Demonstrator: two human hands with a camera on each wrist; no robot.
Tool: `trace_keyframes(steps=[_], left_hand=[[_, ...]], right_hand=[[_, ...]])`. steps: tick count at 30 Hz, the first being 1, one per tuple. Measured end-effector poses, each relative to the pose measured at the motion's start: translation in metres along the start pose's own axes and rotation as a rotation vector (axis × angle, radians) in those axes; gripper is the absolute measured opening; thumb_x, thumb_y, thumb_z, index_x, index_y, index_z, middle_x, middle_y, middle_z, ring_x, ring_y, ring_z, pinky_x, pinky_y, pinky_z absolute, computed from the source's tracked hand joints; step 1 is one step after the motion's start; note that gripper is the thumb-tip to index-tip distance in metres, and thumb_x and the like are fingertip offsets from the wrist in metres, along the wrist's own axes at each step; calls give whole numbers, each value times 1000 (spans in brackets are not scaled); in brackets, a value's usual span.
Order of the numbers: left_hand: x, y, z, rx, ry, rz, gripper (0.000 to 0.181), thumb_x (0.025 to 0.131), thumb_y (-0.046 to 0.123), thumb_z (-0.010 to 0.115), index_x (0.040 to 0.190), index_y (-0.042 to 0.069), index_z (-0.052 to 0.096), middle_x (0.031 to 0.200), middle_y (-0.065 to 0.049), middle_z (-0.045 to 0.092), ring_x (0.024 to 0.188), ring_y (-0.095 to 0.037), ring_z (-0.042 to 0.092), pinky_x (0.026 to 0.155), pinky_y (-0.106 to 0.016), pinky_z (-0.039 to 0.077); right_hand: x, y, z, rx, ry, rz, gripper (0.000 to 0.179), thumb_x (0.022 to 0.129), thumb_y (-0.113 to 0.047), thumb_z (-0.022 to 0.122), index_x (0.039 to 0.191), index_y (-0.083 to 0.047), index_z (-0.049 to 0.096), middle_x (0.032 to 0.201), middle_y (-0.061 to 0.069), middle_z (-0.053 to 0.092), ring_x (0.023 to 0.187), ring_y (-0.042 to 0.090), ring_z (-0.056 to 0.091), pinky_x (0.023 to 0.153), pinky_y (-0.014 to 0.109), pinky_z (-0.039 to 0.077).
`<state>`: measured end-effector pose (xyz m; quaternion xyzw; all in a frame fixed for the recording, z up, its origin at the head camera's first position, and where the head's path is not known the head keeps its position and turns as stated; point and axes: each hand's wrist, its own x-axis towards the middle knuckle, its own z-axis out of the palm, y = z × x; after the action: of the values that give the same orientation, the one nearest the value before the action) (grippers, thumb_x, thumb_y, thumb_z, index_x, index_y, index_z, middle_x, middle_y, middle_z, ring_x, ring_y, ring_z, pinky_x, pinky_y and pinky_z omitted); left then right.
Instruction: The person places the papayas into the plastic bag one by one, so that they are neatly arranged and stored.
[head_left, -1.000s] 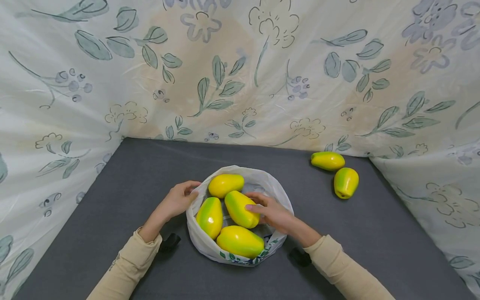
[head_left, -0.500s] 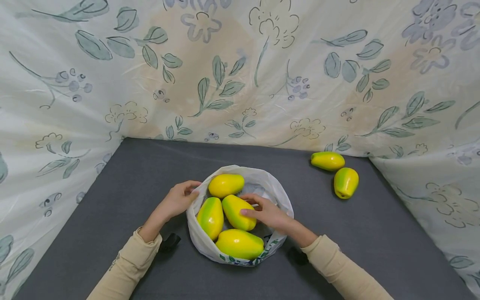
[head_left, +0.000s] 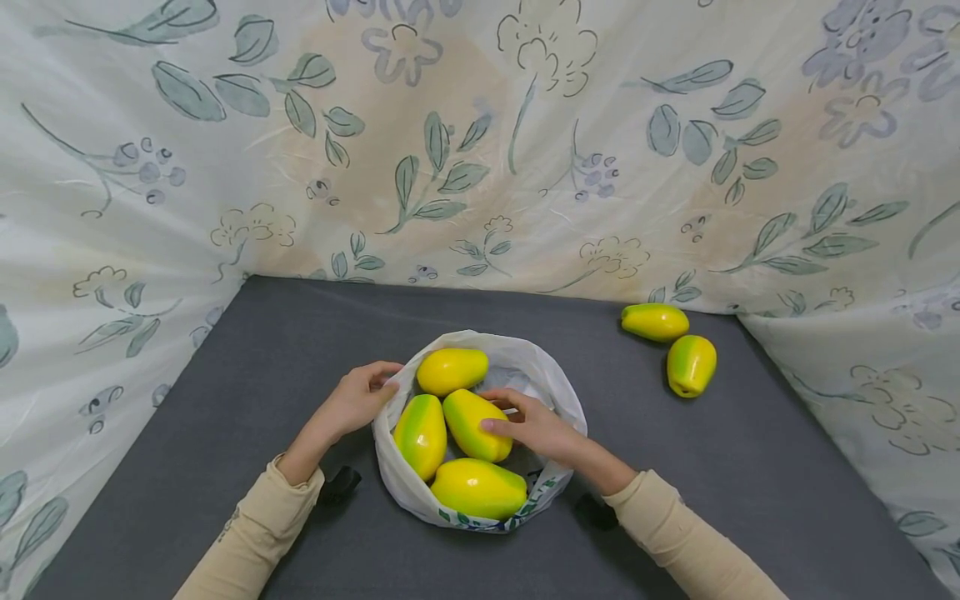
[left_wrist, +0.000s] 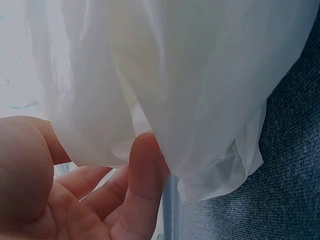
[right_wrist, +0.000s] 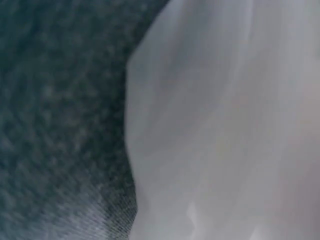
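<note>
A white plastic bag (head_left: 558, 371) with a green leaf print stands with its mouth spread wide in the head view. My left hand (head_left: 358, 402) pinches its left edge; the left wrist view shows the thumb (left_wrist: 146, 170) against the thin plastic. Inside the bag, my right hand (head_left: 542, 427) holds a yellow-green papaya (head_left: 472, 423), thumb on its near side and fingers over its far side. Around that papaya lie one at the back (head_left: 452, 371), one at the left (head_left: 422, 437) and one at the front (head_left: 478, 489). The bag's side hides the right hand in the right wrist view.
Two more papayas, one lying (head_left: 655, 322) and one closer (head_left: 692, 367), rest at the back right of the dark grey tabletop (head_left: 300, 325). A floral curtain (head_left: 465, 125) encloses the back and both sides.
My right hand has moved slightly left and down with the held papaya, between the others, then stayed there. The front papaya has shifted a little. My left hand has kept its place on the bag.
</note>
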<state>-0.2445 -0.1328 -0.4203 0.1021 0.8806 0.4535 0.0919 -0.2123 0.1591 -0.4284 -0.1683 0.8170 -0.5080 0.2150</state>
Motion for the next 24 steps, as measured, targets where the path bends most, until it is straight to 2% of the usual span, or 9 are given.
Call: trace_keyframes(steps=[6, 13, 18, 24], left_hand=[[0, -1, 0, -7, 1, 13, 36, 97, 11, 56, 131, 0, 53, 105, -13, 62, 91, -25, 59, 75, -38, 50], [-1, -1, 0, -5, 3, 12, 36, 97, 11, 55, 131, 0, 53, 106, -13, 62, 92, -26, 59, 75, -38, 50], [0, -1, 1, 5, 5, 10, 36, 97, 11, 55, 131, 0, 53, 106, -14, 62, 92, -25, 59, 75, -38, 50], [-1, 0, 1, 7, 5, 17, 36, 97, 11, 55, 131, -1, 53, 106, -14, 62, 92, -25, 59, 76, -39, 50]], right_hand=[[-1, 0, -6, 24, -32, 8, 59, 97, -37, 55, 145, -8, 37, 137, 15, 42, 117, 31, 49, 92, 43, 44], [-7, -3, -19, 79, -24, 30, 62, 98, -38, 52, 148, -7, 31, 142, 18, 37, 121, 31, 46, 93, 43, 44], [-12, -2, -30, 173, -15, 16, 62, 100, -35, 49, 149, -4, 27, 146, 22, 31, 126, 37, 39, 96, 44, 42], [-18, 0, -43, 290, -2, -6, 60, 103, -35, 42, 148, 1, 24, 140, 29, 32, 124, 43, 38, 96, 45, 42]])
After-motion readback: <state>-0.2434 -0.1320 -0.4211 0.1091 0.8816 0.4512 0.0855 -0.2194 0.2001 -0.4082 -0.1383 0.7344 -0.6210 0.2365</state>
